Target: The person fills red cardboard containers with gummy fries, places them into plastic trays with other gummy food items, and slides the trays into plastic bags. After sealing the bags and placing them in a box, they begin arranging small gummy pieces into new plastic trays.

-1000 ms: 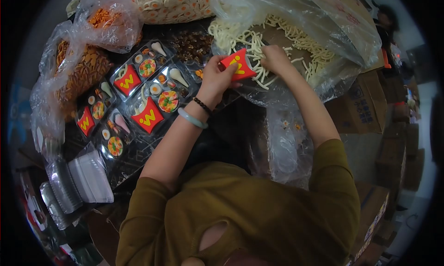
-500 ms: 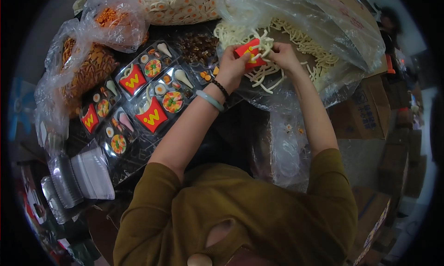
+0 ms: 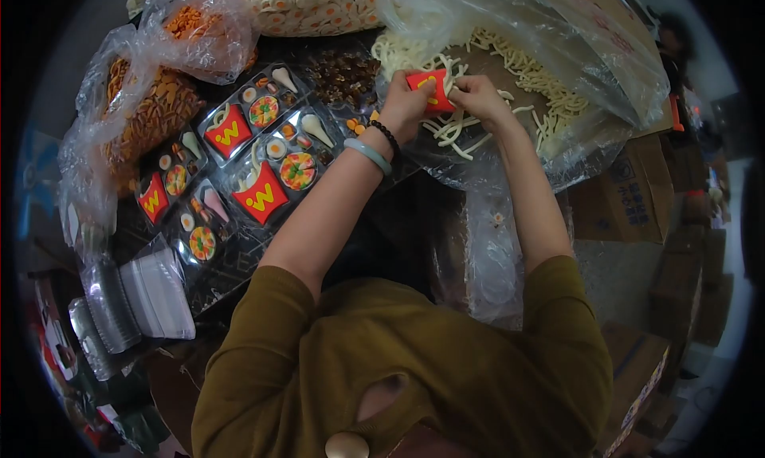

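Note:
A small red fry carton [image 3: 429,90] with a yellow mark is gripped by my left hand [image 3: 405,107] from its left side. My right hand [image 3: 476,101] pinches at the carton's right edge, where pale fry-like strands [image 3: 454,69] show at the opening; whether it holds a strand or the carton is hard to see. More pale strands [image 3: 550,87] lie beneath and to the right on plastic sheeting. Left of my hands, clear trays [image 3: 259,143] hold red cartons, small pizzas, egg pieces and drumstick shapes.
Plastic bags of brown-orange pieces [image 3: 155,111], orange bits [image 3: 191,23] and egg slices [image 3: 311,7] stand at the back left. Dark brown pieces [image 3: 343,77] lie behind the trays. Empty clear packaging [image 3: 155,294] is stacked at lower left. A cardboard box [image 3: 629,191] stands at right.
The carton has turned more upright between my hands. My right hand has moved slightly left and down, closer against the carton, and fewer strands stick out over its front.

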The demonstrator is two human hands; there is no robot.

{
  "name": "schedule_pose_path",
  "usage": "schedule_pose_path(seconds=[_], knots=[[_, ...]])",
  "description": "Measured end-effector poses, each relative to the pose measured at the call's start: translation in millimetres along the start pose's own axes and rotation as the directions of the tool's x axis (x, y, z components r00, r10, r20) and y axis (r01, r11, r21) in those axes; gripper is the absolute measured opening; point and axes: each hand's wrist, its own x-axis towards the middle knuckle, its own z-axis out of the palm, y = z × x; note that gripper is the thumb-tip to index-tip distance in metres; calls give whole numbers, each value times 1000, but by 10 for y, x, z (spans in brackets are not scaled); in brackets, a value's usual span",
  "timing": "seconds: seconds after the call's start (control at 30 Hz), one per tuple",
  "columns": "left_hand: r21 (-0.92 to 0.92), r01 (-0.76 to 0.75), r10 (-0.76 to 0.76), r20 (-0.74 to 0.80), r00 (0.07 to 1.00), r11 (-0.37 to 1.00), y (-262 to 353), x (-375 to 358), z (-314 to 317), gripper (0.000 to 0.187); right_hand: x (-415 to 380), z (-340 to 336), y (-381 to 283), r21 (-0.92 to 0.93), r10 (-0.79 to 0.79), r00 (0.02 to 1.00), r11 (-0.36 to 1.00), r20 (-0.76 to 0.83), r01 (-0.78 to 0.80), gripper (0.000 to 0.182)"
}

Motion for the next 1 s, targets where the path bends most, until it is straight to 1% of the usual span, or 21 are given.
schedule_pose_path(seconds=[0.03, 0.07, 0.13, 0.23, 0.27, 0.33, 0.37, 0.5, 0.57, 0.6, 0.7, 0.73, 0.77, 0.83, 0.87, 0.93, 0.97, 1.0], knots=[[31, -3, 4, -18, 1000, 1000, -11, 1, -1, 41, 27, -25, 0, 102, 67, 985, 991, 156, -84, 22], [48, 3, -1, -38, 999, 999, -13, 8, -6, 45, 35, -33, 11, 179, 61, 979, 979, 193, -97, 21], [81, 17, -10, -78, 997, 997, 48, -14, 11, 53, -76, -11, -196, 324, 42, 963, 937, 265, -130, 19], [-115, 126, -135, -68, 989, 985, 186, 3, -48, 56, -214, 21, -373, 479, 36, 989, 872, 144, -101, 22], [-109, 136, -146, -88, 985, 985, 133, 97, -85, 54, -202, -22, -351, 408, 32, 998, 911, 56, -52, 26], [-148, 146, -152, -35, 988, 978, 124, 124, -142, 54, -141, -201, -219, 247, 2, 993, 969, -115, 27, 33], [-167, 153, -156, -8, 988, 974, 119, 129, -165, 54, -72, -263, -90, 147, -77, 982, 984, -170, 102, 40], [-216, 194, -192, 29, 981, 957, 186, 30, -117, 54, -199, -230, -272, 150, 38, 998, 988, -39, -32, 45], [-257, 200, -188, 72, 980, 945, 162, 62, -139, 55, -205, -254, -230, 252, 97, 994, 962, 50, -106, 48], [-249, 207, -195, 70, 978, 946, 185, 63, -144, 54, -201, -270, -218, 297, 121, 988, 944, 99, -146, 49], [-240, 212, -202, 63, 977, 948, 230, 63, -182, 53, -313, -279, -203, 266, -39, 959, 963, 281, -39, 46], [-246, 205, -194, 68, 979, 947, 228, 67, -184, 53, -373, -243, -255, 264, 15, 978, 962, 209, -71, 37], [-250, 198, -186, 73, 980, 948, 228, 72, -185, 53, -377, -258, -271, 271, 21, 989, 961, 145, -60, 32], [-259, 163, -160, 33, 987, 952, 224, 73, -191, 53, -398, -327, -255, 287, 37, 999, 957, 15, -39, 24], [-263, 142, -143, 13, 990, 954, 234, 77, -192, 53, -420, -435, -226, 440, 6, 999, 898, -45, 14, 20], [-266, 145, -151, 1, 989, 953, 243, 101, -217, 53, -459, -556, -230, 561, -74, 969, 804, -234, 197, 20], [-267, 149, -156, -5, 988, 952, 241, 105, -232, 53, -436, -608, -195, 563, -22, 938, 795, -345, 226, 21], [-272, 159, -163, 6, 987, 949, 261, 98, -237, 53, -400, -662, -145, 457, -3, 920, 867, -393, 199, 23]])
